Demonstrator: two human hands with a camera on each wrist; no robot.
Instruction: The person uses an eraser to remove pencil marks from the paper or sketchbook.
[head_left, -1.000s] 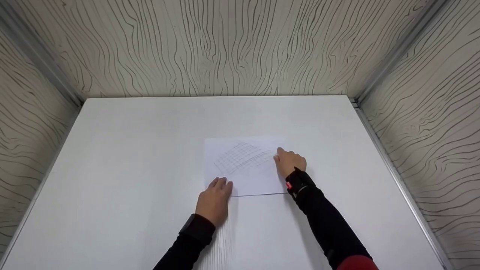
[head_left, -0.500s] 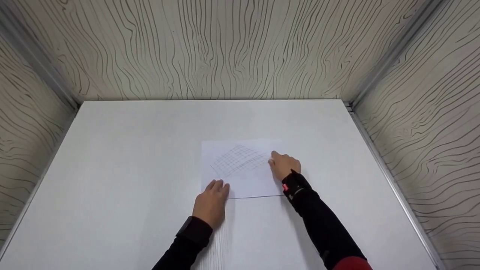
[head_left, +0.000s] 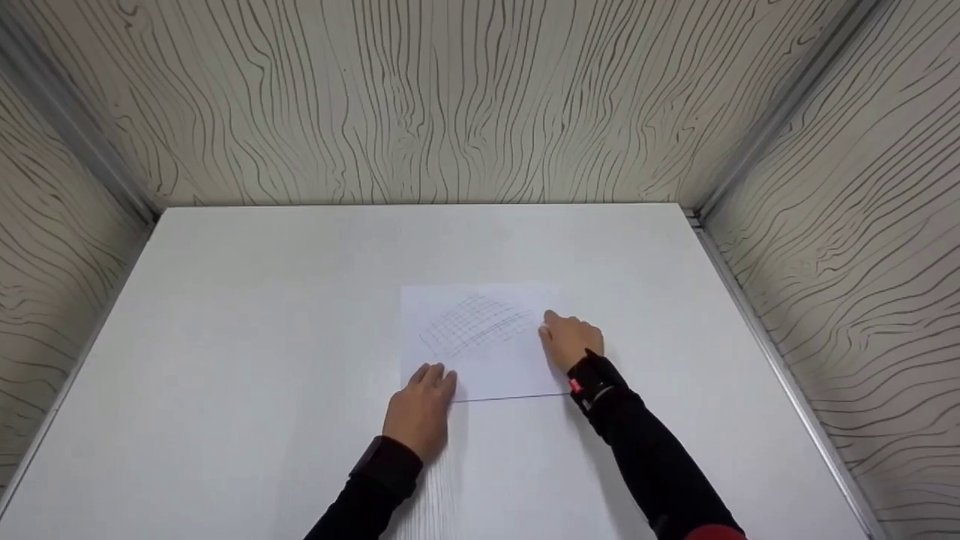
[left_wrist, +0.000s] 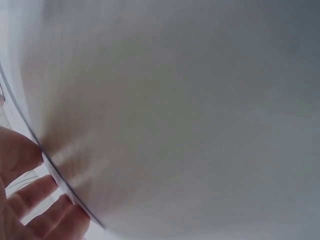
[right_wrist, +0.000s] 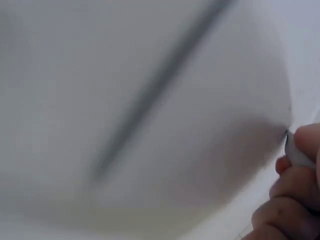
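A white sheet of paper [head_left: 487, 364] lies flat in the middle of the white table [head_left: 262, 337], with a faint pencilled grid [head_left: 476, 326] on its upper half. My left hand [head_left: 420, 409] lies flat, its straight fingers resting on the sheet's near left corner; these fingers [left_wrist: 30, 200] show beside a dark edge line in the left wrist view. My right hand [head_left: 570, 337] sits curled at the sheet's right edge. In the blurred right wrist view its fingers [right_wrist: 295, 200] pinch a thin grey pencil-like tool [right_wrist: 296, 152], dark tip on the paper.
Wood-grain panels [head_left: 450, 97] wall in the table at the back and on both sides, with metal rails [head_left: 750, 300] along the side edges. Only the sheet and my hands are on the table.
My right hand has slid a little toward me along the sheet's right side. The left hand keeps its place on the corner. The view has shifted slightly.
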